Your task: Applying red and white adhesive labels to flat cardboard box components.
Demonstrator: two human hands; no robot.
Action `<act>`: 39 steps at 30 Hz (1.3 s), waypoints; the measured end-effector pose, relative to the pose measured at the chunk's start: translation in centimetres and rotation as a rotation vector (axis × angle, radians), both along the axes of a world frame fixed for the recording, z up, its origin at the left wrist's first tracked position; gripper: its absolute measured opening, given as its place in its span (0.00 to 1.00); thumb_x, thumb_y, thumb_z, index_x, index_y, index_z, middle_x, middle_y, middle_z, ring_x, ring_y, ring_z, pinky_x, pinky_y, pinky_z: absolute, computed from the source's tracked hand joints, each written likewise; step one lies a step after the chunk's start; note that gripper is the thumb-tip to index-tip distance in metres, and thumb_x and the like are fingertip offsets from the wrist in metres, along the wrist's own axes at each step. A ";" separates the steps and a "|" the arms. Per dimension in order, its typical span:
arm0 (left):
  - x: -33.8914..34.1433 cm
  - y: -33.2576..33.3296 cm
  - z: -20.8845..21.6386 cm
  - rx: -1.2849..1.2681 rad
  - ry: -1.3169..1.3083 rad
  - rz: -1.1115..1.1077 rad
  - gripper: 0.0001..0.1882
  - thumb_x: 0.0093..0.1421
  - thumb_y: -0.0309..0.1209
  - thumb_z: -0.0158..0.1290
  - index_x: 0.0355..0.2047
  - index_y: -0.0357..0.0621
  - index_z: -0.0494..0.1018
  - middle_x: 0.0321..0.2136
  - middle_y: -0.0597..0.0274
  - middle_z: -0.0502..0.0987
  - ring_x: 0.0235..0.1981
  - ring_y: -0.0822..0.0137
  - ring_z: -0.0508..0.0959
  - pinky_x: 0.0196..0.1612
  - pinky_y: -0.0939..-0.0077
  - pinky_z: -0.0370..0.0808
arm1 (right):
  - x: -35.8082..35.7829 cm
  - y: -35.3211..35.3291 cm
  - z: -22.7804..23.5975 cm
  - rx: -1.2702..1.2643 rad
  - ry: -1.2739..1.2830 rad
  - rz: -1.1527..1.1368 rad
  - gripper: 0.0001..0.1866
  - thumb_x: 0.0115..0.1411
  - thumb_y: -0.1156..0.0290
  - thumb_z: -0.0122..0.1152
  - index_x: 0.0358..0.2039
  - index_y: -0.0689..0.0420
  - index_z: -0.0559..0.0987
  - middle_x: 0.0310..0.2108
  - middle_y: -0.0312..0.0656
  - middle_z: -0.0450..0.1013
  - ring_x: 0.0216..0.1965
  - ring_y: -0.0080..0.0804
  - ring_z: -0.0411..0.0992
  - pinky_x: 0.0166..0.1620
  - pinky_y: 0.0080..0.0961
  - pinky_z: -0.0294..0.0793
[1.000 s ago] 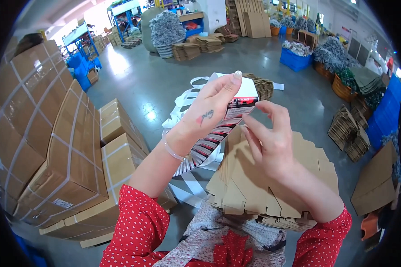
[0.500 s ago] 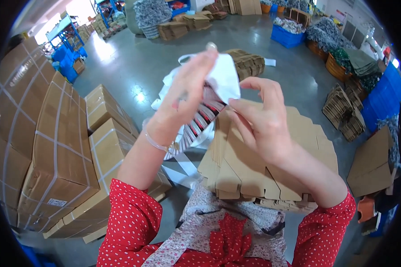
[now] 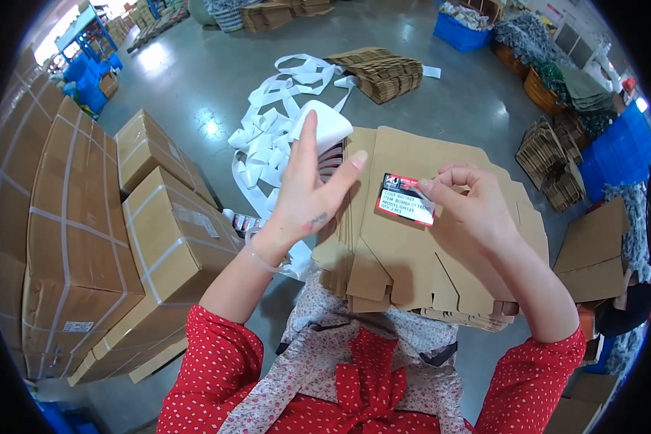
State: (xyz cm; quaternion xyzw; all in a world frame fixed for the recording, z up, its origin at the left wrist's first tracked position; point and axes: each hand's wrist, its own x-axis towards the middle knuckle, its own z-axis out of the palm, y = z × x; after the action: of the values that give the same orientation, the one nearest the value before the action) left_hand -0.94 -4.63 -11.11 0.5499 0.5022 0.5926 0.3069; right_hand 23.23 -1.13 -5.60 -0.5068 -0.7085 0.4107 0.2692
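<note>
My right hand (image 3: 477, 206) pinches the upper right corner of a small rectangular label (image 3: 406, 202), printed black, red and white. The label lies over the top sheet of a stack of flattened brown cardboard boxes (image 3: 409, 264); whether any of it is stuck down I cannot tell. To the left, my left hand (image 3: 304, 195) is wrapped round a roll of labels (image 3: 328, 124) on white backing, its thumb pointing over the cardboard. Striped label edges show between that palm and thumb. Loose white backing strip (image 3: 264, 148) trails in curls beyond and beside the left hand.
Strapped cardboard cartons (image 3: 79, 239) stand stacked along the left. A bundle of folded cardboard (image 3: 383, 72) lies on the floor ahead. At the right are more cardboard bundles (image 3: 553, 173), an orange basket (image 3: 539, 98) and blue bins (image 3: 618, 152).
My right hand has moved down from the roll, bringing a label over the cardboard. My left hand has turned and shifted slightly right and down with the roll, uncovering the curled strip.
</note>
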 end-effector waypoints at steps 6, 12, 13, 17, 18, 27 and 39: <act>0.2 0.4 -1.7 -0.072 0.229 -0.068 0.59 0.54 0.48 0.64 0.65 0.17 0.40 0.55 0.30 0.63 0.60 0.43 0.61 0.65 0.56 0.55 | -1.0 0.0 -0.5 -0.017 -0.028 0.043 0.14 0.56 0.62 0.70 0.27 0.63 0.83 0.42 0.44 0.70 0.48 0.29 0.68 0.51 0.25 0.65; 1.0 -0.3 -1.9 -0.118 0.548 -0.095 0.64 0.49 0.50 0.66 0.64 0.14 0.39 0.58 0.28 0.61 0.60 0.40 0.59 0.66 0.54 0.50 | -0.7 -0.1 -2.0 0.376 -0.380 0.073 0.13 0.55 0.64 0.68 0.26 0.61 0.78 0.39 0.48 0.69 0.46 0.40 0.67 0.49 0.35 0.66; 1.1 -0.2 -2.0 -0.151 0.469 -0.131 0.64 0.48 0.50 0.66 0.64 0.14 0.39 0.58 0.28 0.60 0.61 0.39 0.58 0.67 0.54 0.49 | -0.5 -0.1 -2.2 0.540 -0.534 0.097 0.12 0.54 0.65 0.68 0.28 0.61 0.77 0.38 0.49 0.69 0.45 0.43 0.67 0.48 0.37 0.67; 1.7 0.2 -1.9 -0.200 0.314 -0.215 0.66 0.46 0.51 0.67 0.64 0.14 0.38 0.60 0.27 0.59 0.64 0.37 0.56 0.68 0.52 0.45 | 3.2 0.5 -1.4 0.867 -0.698 -0.013 0.14 0.53 0.66 0.66 0.35 0.60 0.73 0.36 0.51 0.68 0.43 0.50 0.65 0.47 0.42 0.67; 1.5 0.1 -1.8 -0.218 0.281 -0.221 0.66 0.45 0.51 0.67 0.64 0.15 0.38 0.60 0.27 0.58 0.64 0.37 0.55 0.68 0.51 0.44 | 4.3 0.5 -1.0 0.849 -0.704 -0.035 0.16 0.53 0.67 0.65 0.38 0.60 0.72 0.37 0.51 0.68 0.43 0.50 0.65 0.47 0.41 0.67; 3.6 1.2 -0.1 -0.054 1.010 -0.021 0.63 0.48 0.51 0.66 0.64 0.16 0.41 0.58 0.29 0.62 0.60 0.38 0.62 0.67 0.47 0.42 | 22.6 -0.4 -1.4 0.255 -1.074 -0.483 0.17 0.60 0.61 0.63 0.39 0.63 0.76 0.37 0.49 0.73 0.38 0.40 0.72 0.42 0.32 0.71; 3.9 1.9 -2.7 -0.094 0.257 0.115 0.35 0.68 0.35 0.50 0.67 0.29 0.49 0.54 0.41 0.70 0.56 0.55 0.70 0.59 0.64 0.65 | 27.4 -3.4 -4.0 0.087 0.309 -0.731 0.16 0.66 0.61 0.59 0.39 0.64 0.80 0.31 0.36 0.77 0.32 0.22 0.73 0.35 0.23 0.72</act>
State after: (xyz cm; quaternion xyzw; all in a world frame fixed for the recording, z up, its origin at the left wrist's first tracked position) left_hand 2.97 -2.77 -13.83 0.5765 0.5951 0.5100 0.2310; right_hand 50.64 -4.49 -9.65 -0.6458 -0.4494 0.3289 0.5223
